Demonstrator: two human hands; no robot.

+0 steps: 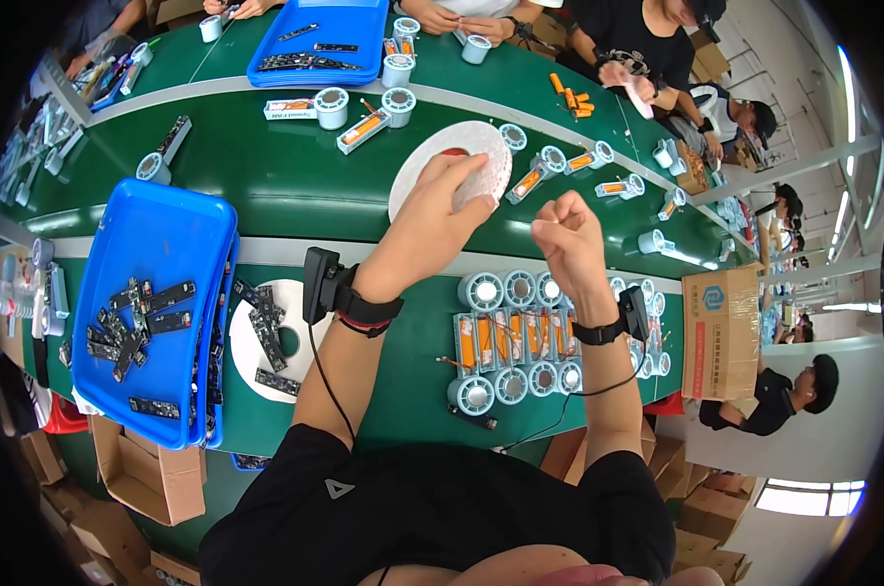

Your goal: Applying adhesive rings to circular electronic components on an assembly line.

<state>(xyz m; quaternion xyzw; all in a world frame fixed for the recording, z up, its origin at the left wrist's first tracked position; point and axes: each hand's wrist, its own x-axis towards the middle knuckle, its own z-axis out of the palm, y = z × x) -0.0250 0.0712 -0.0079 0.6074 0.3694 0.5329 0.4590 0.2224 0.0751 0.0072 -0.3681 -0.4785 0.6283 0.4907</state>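
My left hand (430,220) grips a white roll (481,176), apparently of labels or tape, with a red patch near its middle. It is held up over the far strip of green table. To its right, my right hand (570,239) is closed, thumb against the curled fingers; anything pinched in them is too small to make out. Below the hands, two rows of light-blue fan units (482,291) lie side by side with orange batteries (484,340) and thin wires in their open handles. My right forearm covers part of these rows. Dark straps with small boxes circle both wrists.
Blue trays (224,210) with circuit boards stand at left, beside a white disc (250,361) bearing more boards. More fan units (540,174) lie beyond. A carton (720,342) stands at right. Another blue tray (266,54) and co-workers' hands (486,29) are across the table.
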